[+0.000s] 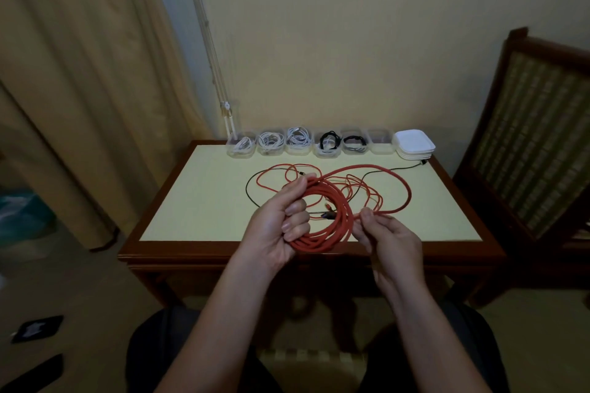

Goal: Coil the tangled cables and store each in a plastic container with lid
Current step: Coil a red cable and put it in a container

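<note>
The left hand [281, 223] is gripping a thick red cable [335, 210] gathered into a round coil of several turns. The fingers are curling through the ring and the thumb is lying over its top, and the coil is being held over the near edge of the desk [198, 201]. The right hand [388, 242] is pinching the cable's loose run between thumb and fingertips just right of the coil. From there the cable is sweeping out in one wide loop over the middle of the desk and back toward the coil. It is looking matte orange-red and even in thickness.

Under that loop a thinner red cable [360, 185] and a black cable [383, 169] are lying tangled, the black one trailing to the far right corner. Along the far edge a row of clear containers [306, 142] is standing open, five of them holding coiled white or black cables, with a stack of white lids [414, 143] at the right end.
</note>
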The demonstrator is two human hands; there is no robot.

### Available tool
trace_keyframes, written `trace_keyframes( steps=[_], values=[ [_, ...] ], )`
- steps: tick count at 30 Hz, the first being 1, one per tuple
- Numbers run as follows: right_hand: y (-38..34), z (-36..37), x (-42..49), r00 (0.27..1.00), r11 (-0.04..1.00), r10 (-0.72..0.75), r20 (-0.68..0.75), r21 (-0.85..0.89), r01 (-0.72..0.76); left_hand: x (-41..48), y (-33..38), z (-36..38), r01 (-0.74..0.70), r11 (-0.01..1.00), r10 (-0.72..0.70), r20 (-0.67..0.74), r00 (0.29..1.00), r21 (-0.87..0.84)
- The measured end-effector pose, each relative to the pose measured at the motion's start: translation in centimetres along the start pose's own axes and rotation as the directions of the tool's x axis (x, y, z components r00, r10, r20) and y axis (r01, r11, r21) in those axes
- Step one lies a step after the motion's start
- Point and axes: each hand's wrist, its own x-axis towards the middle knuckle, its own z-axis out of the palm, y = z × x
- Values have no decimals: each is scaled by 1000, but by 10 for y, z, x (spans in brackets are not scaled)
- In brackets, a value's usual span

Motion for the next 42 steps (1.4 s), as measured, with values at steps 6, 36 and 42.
trace_keyframes(
  steps=[6,36,42],
  values=[
    [4,5,-4,861,947,302,409,-30,-319,2,-5,-1,-55,990,63,-58,996,133],
    [-9,-11,12,907,669,-253,335,-617,415,-3,17,-5,-312,904,367,-156,917,293],
    [7,-48,48,942,547,-327,74,-798,252,-4,37,-10,-304,942,324,-145,935,142]
  ],
)
